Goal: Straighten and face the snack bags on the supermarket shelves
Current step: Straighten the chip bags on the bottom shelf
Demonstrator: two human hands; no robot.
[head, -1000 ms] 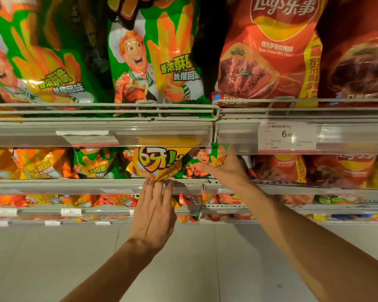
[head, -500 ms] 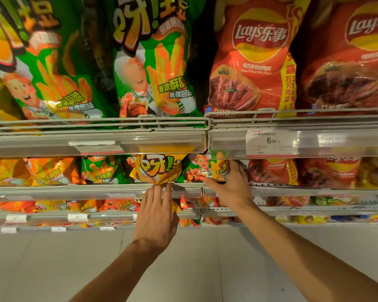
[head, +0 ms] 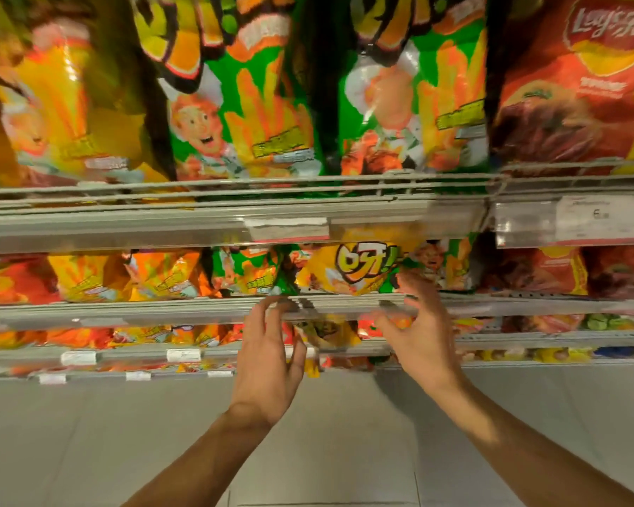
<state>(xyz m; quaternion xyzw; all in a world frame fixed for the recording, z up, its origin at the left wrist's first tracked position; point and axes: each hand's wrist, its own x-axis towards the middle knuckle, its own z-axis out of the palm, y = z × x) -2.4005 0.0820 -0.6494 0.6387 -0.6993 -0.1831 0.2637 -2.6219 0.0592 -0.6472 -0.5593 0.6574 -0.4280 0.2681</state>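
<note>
From the head view we find both hands empty in front of the second shelf [head: 198, 311]: the left hand [head: 268, 364] has its fingers extended and only slightly parted at the rail, the right hand [head: 423, 336] has its fingers spread and curled, holding nothing. The yellow bag [head: 352, 270] lies tilted on that shelf, between a green bag [head: 249, 272] and another green bag [head: 443, 263], just above the hands. We judge that a hasty push could skew it further or tip its neighbours off the rail; blur hides any contact.
</note>
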